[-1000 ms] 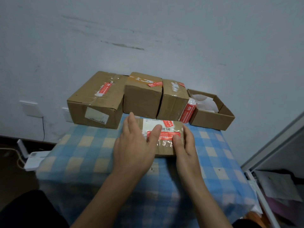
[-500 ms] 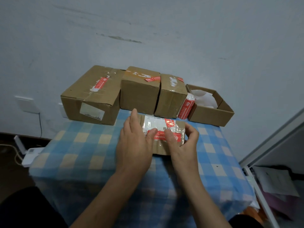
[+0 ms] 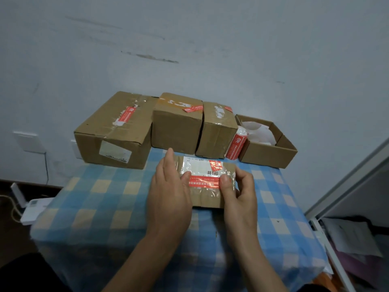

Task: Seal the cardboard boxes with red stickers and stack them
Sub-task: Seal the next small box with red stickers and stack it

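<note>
Smoothing the sticker down, mid-frame
Left hand (image 3: 168, 192) flat, fingers straight, pinning the small cardboard box (image 3: 207, 200) so it won't slide; red sticker (image 3: 204, 182) runs across its top; right hand (image 3: 242, 192) curls round the box edge, thumb pressing the sticker.

Five cardboard boxes (image 3: 113, 131) (image 3: 176, 127) (image 3: 216, 133) (image 3: 269, 153) (image 3: 207, 200), one sticker roll (image 3: 235, 146), two hands (image 3: 168, 192) (image 3: 242, 193).

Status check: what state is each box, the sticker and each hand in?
front box: closed, flat on table.
red sticker: stuck across its top.
left hand: flat, pressing the box.
right hand: gripping box, thumb on sticker.
three rear boxes: closed, stickered, unstacked.
tray box: open, paper inside.
</note>
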